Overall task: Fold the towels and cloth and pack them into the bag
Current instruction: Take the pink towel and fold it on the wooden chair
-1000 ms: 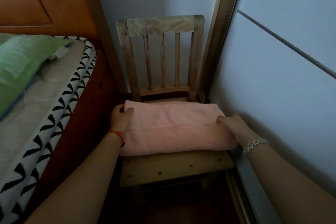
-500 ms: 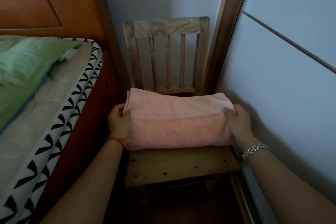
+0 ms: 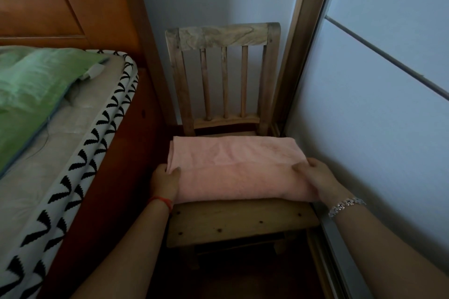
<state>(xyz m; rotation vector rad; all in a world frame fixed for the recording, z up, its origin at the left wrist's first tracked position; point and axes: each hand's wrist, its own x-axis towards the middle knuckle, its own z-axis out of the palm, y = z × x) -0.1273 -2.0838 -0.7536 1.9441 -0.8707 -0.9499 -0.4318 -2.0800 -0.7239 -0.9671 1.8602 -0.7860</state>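
Observation:
A folded pink towel [image 3: 238, 167] lies across the seat of a small wooden chair [image 3: 240, 221]. My left hand [image 3: 165, 181] grips the towel's left end, thumb on top and fingers under the fold. My right hand [image 3: 315, 178] holds the right end the same way, close to the wall. The near half of the towel is doubled over toward me. No bag is in view.
A bed [image 3: 56, 153] with a green cover [image 3: 29, 85] and a black-and-white patterned edge [image 3: 80, 172] stands at the left, against a wooden headboard [image 3: 73, 0]. A pale sliding panel [image 3: 379, 116] closes in the right side. The chair's slatted back [image 3: 223, 36] stands against the corner wall.
Both hands went from resting on the towel to gripping its ends. The towel was raised off the seat, then brought back down onto it, nearer me.

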